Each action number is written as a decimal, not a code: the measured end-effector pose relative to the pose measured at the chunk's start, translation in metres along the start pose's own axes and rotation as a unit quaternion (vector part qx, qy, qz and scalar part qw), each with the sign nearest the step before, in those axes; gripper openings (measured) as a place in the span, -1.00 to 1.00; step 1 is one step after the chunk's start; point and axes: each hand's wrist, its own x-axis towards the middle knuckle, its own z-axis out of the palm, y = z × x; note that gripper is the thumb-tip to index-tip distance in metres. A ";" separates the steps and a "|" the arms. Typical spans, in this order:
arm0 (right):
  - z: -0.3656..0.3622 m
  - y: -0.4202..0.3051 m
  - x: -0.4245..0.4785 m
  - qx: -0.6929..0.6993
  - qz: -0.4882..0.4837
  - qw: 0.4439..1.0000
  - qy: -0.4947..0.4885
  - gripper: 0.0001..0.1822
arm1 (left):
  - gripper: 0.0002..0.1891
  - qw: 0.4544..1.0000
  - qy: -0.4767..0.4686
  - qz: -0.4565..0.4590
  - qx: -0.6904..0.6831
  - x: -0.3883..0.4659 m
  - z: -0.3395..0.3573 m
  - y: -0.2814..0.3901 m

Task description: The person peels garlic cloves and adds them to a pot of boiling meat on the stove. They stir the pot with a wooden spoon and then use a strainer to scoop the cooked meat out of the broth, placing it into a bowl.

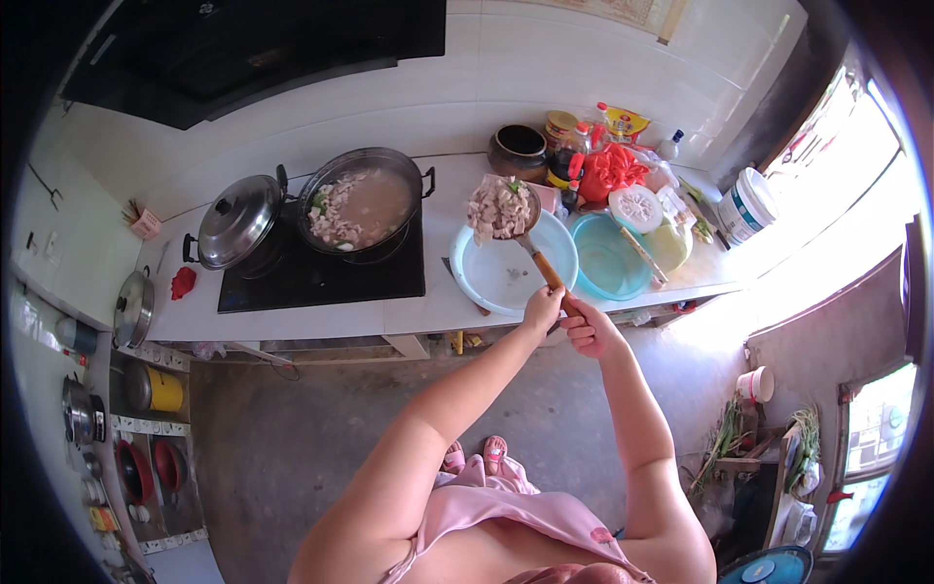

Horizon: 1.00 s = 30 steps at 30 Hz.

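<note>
Both of my hands grip the wooden handle of a large metal skimmer ladle [549,270]. My left hand [543,309] holds it nearer the scoop, and my right hand [592,328] is around the handle's end. Pale cooked meat pieces [503,208] with bits of green are heaped in the scoop. The scoop is above the far rim of a pale blue plastic basin [474,281], which has a few small dark bits on its bottom. To the left, a wok [419,191] on the black cooktop [328,281] contains cloudy broth and more meat.
A lidded steel pot [241,223] stands left of the wok. Right of the basin are a turquoise basin [609,263], a cut winter melon [636,208], a red plastic bag [611,174] and a dark clay jar [518,150]. A range hood [277,51] overhangs the cooktop.
</note>
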 end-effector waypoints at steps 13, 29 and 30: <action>-0.007 0.016 -0.010 -0.297 -0.119 0.929 0.186 -0.49 | -0.69 0.993 -0.048 -0.107 0.031 0.016 0.013 -0.043; 0.005 0.009 -0.036 -0.480 -0.205 0.792 0.315 -0.42 | -0.58 0.989 -0.114 -0.008 0.097 0.018 0.032 -0.019; 0.006 0.010 -0.037 -0.487 -0.214 0.784 0.319 -0.44 | -0.59 0.988 -0.113 -0.005 0.108 0.015 0.032 -0.014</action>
